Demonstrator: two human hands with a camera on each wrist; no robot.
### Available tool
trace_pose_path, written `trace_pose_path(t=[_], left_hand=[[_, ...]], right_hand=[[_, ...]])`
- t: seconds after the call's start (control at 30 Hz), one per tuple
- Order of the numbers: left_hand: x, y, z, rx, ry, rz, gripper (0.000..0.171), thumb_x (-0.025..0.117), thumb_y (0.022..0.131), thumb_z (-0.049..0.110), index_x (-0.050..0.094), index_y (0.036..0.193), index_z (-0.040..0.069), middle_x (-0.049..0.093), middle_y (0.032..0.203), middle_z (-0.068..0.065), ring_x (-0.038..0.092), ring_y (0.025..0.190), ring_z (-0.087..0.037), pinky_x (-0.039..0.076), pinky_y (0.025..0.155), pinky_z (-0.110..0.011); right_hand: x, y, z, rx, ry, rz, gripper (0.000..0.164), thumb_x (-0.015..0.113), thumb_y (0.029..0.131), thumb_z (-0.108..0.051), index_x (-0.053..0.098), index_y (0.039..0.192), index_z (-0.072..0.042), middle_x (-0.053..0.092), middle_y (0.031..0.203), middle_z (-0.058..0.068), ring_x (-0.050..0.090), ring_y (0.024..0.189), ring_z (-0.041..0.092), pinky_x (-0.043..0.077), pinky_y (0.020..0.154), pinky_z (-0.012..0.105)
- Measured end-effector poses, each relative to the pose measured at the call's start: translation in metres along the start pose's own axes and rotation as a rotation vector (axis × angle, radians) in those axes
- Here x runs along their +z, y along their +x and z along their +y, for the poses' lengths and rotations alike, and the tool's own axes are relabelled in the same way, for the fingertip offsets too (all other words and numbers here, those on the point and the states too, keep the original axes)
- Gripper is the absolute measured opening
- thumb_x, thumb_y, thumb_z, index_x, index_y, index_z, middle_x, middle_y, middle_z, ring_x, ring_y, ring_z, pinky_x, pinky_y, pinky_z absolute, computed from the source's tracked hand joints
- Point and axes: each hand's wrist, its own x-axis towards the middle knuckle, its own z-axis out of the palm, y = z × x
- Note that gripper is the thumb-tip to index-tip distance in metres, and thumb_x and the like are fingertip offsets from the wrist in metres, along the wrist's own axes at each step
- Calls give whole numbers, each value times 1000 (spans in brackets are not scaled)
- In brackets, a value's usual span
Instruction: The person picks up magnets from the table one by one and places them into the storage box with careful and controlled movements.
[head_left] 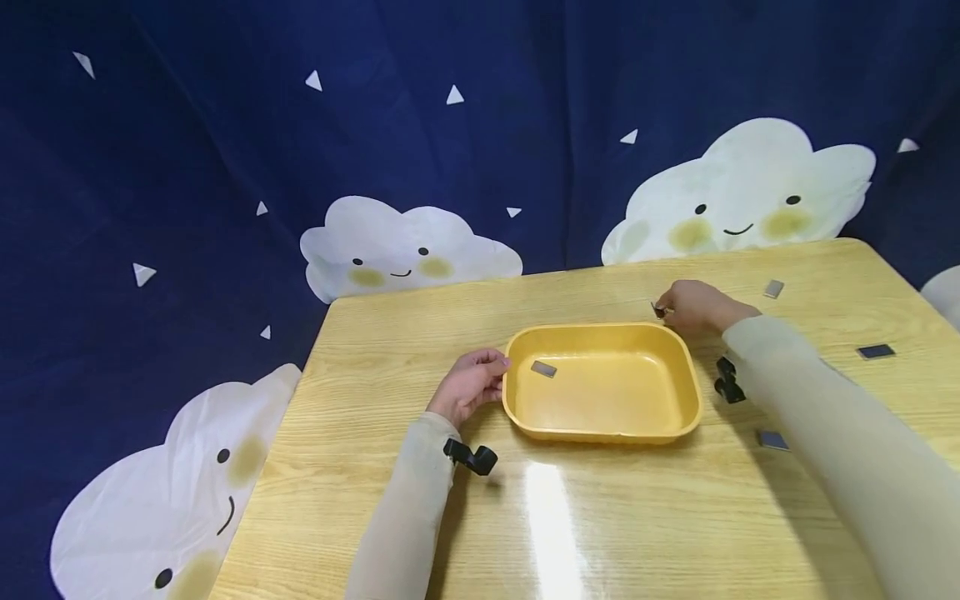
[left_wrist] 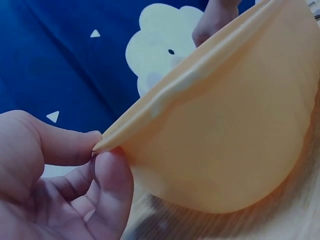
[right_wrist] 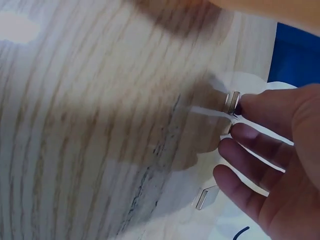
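My left hand [head_left: 471, 385] pinches the left rim of a yellow plastic tray [head_left: 600, 427] between thumb and fingers. The left wrist view shows that thumb [left_wrist: 70, 145] on top of the rim. One small grey rectangular piece [head_left: 543, 368] lies inside the tray, near its left end. Beyond the tray's far right corner, my right hand [head_left: 697, 306] pinches a small, thin, dark piece [head_left: 658, 311] at its fingertips. In the right wrist view this piece [right_wrist: 233, 102] has a shiny metallic edge and stands on edge close to the tabletop.
More flat rectangular pieces lie on the wooden table [head_left: 390, 350] at the right: a grey one [head_left: 774, 289] at the back, a dark one [head_left: 876, 352] farther right, and another [head_left: 772, 440] beside the right forearm. A blue curtain [head_left: 465, 150] with clouds hangs behind.
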Motion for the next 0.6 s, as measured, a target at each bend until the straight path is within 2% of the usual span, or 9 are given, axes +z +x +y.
trace_pose_path(t=[0.07,0.17,0.37,0.47,0.6], left_hand=[[2,-1,-1,8,4,0,8,59,98,10,59,101,3,55,77,1,54,62,-9,50,57,-20],[2,-1,-3,7,-6,1,6,59,98,10,59,99,4,55,76,1,53,62,-9,50,57,-20],[1,0,-6,-2,-21,4,6,60,98,11,59,99,5,56,77,0,54,61,-9,50,57,-20],[1,0,-5,5,-22,1,7,59,98,11,59,99,4,56,77,0,54,61,-9,51,57,-20],[0,-1,-3,14,-27,-10,9,59,98,11,59,101,2,56,76,0,54,61,-9,50,56,-19]], right_hand=[[1,-3,0,44,17,12,21,59,90,-8,74,100,2,74,97,19,68,87,31,56,84,53],[2,-6,-2,79,40,20,20,62,92,-12,75,96,2,75,93,18,69,89,35,55,86,55],[5,-8,-4,105,49,24,17,66,91,-16,75,83,-3,73,80,10,65,79,29,55,80,51],[7,-9,-4,120,44,54,20,65,90,-18,70,74,-7,67,71,5,58,71,24,51,73,46],[10,-8,-5,104,27,105,19,64,88,-16,66,71,-7,65,69,5,56,68,24,50,71,46]])
